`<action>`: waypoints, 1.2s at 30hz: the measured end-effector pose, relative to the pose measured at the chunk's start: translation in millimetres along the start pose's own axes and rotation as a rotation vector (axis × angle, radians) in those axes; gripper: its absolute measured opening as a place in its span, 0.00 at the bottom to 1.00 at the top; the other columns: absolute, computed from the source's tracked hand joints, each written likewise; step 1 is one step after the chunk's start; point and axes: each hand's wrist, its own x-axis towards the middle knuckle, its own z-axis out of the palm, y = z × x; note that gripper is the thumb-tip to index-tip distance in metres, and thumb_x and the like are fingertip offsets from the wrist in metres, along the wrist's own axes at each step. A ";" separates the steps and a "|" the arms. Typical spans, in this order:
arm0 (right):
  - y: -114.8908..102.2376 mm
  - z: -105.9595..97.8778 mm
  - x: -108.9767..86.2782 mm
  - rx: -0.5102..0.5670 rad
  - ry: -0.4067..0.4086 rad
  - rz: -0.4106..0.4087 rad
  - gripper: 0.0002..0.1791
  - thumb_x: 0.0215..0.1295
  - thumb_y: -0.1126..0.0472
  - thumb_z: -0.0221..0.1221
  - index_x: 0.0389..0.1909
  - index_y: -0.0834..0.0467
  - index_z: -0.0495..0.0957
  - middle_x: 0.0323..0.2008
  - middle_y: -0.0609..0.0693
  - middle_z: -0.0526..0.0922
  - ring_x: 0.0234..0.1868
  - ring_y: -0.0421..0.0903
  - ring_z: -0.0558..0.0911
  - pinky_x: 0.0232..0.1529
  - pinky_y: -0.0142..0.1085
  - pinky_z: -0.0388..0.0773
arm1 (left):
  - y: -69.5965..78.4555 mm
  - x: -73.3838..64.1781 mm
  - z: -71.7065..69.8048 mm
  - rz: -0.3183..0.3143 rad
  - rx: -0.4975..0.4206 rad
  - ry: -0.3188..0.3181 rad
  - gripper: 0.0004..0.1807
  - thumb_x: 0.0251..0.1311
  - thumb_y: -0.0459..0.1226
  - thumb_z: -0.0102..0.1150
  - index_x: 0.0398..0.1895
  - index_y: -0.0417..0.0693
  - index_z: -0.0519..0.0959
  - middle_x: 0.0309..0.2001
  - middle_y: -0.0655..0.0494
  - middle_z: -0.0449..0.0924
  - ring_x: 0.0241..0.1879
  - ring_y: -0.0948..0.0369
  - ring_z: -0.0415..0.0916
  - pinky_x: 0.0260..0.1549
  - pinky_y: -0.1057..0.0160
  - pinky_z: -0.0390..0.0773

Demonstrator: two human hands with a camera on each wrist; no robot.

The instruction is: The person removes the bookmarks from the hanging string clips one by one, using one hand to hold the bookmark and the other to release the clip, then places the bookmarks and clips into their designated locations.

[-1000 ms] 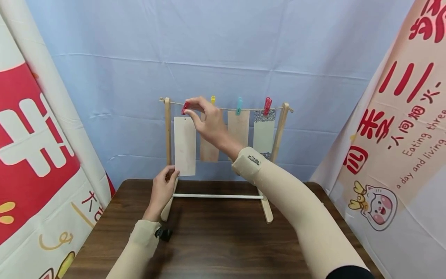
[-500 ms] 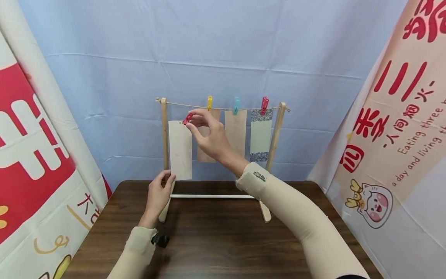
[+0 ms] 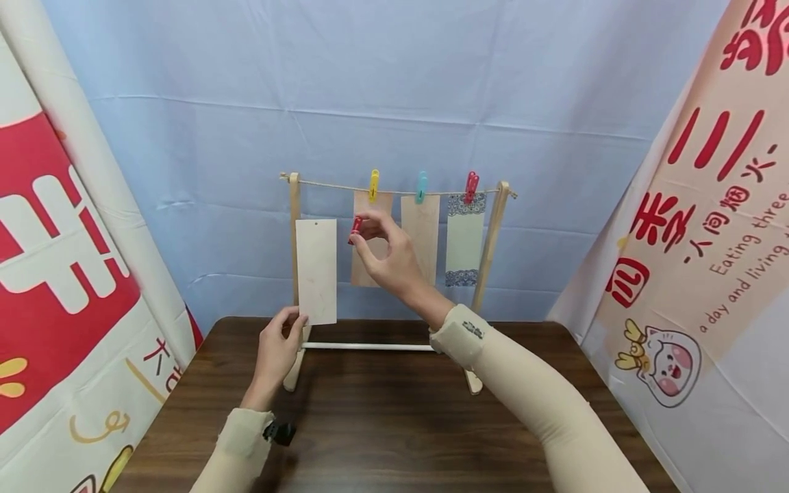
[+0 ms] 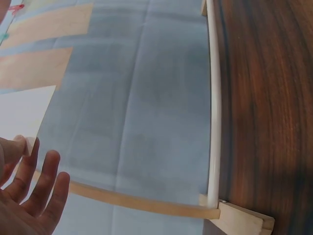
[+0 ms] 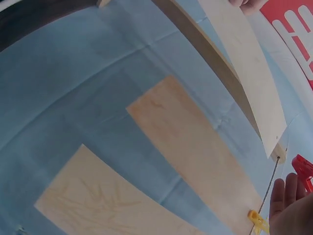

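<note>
White card (image 3: 317,270) pinched by left hand (image 3: 279,346) at lower-left corner, red peg (image 3: 355,229) pinched by right hand (image 3: 397,259), rack (image 3: 490,246) stood near table (image 3: 382,424) back edge

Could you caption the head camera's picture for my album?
Left hand pinching a white card, right hand holding a red clip, beside three pegged cards hanging from a string.

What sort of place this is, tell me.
Probably a makeshift recording booth: a plain blue cloth backdrop, printed banners at both sides, and a wood-grain table bearing a wooden clothesline rack.
</note>
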 end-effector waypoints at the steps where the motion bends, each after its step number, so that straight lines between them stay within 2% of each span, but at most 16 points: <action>1: -1.1 -1.7 -2.0 -0.005 0.005 -0.002 0.19 0.62 0.76 0.63 0.54 0.70 0.74 0.37 0.63 0.83 0.38 0.56 0.84 0.43 0.53 0.81 | -0.1 -1.0 -0.2 0.004 0.000 0.001 0.10 0.69 0.45 0.60 0.45 0.52 0.82 0.37 0.57 0.82 0.38 0.61 0.77 0.41 0.66 0.74; 8: 3.3 -11.2 -24.8 -0.072 0.037 0.017 0.21 0.57 0.77 0.66 0.53 0.72 0.77 0.38 0.63 0.84 0.38 0.56 0.84 0.44 0.50 0.81 | -5.0 -11.2 -3.8 -0.007 0.036 0.011 0.07 0.68 0.43 0.62 0.45 0.53 0.83 0.36 0.59 0.81 0.36 0.62 0.75 0.38 0.67 0.72; 13: 13.3 -16.5 -40.0 -0.066 0.039 0.043 0.22 0.57 0.77 0.66 0.55 0.71 0.77 0.39 0.64 0.83 0.39 0.58 0.83 0.44 0.53 0.80 | -8.4 -15.2 -6.5 0.004 0.052 0.023 0.08 0.68 0.43 0.62 0.45 0.53 0.83 0.37 0.59 0.82 0.38 0.62 0.75 0.39 0.68 0.72; 20: 41.4 -22.9 -67.2 -0.070 0.024 0.083 0.25 0.60 0.71 0.68 0.59 0.64 0.77 0.42 0.57 0.85 0.42 0.51 0.84 0.46 0.49 0.81 | -13.0 -22.1 -9.7 0.000 0.058 0.025 0.08 0.68 0.42 0.63 0.46 0.53 0.83 0.37 0.60 0.83 0.39 0.63 0.77 0.39 0.71 0.72; 25: 45.9 -31.1 -82.4 -0.073 0.008 0.129 0.25 0.65 0.65 0.66 0.62 0.56 0.76 0.44 0.50 0.84 0.45 0.45 0.83 0.49 0.44 0.80 | -14.9 -27.2 -11.1 -0.016 0.065 0.012 0.09 0.68 0.43 0.62 0.48 0.54 0.82 0.37 0.61 0.83 0.36 0.63 0.76 0.35 0.71 0.70; 29: 46.2 -38.4 -93.0 -0.085 0.013 0.164 0.24 0.66 0.65 0.66 0.63 0.53 0.76 0.45 0.48 0.84 0.45 0.44 0.83 0.50 0.42 0.80 | -16.3 -29.7 -12.0 -0.027 0.080 0.007 0.10 0.69 0.44 0.61 0.49 0.55 0.82 0.38 0.61 0.83 0.36 0.63 0.76 0.35 0.70 0.71; 33: 47.9 -43.8 -103.5 -0.092 0.011 0.191 0.25 0.65 0.66 0.66 0.62 0.54 0.76 0.44 0.50 0.84 0.45 0.45 0.83 0.50 0.45 0.80 | -17.0 -32.6 -13.2 -0.039 0.103 0.008 0.10 0.69 0.44 0.61 0.50 0.55 0.82 0.39 0.61 0.84 0.38 0.62 0.77 0.36 0.67 0.73; 36: 49.9 -47.2 -112.6 -0.086 0.021 0.195 0.25 0.63 0.69 0.67 0.62 0.58 0.76 0.44 0.54 0.84 0.44 0.49 0.83 0.48 0.51 0.80 | -17.0 -35.7 -14.5 -0.044 0.105 0.009 0.10 0.69 0.42 0.62 0.50 0.54 0.82 0.38 0.60 0.84 0.38 0.62 0.78 0.36 0.66 0.75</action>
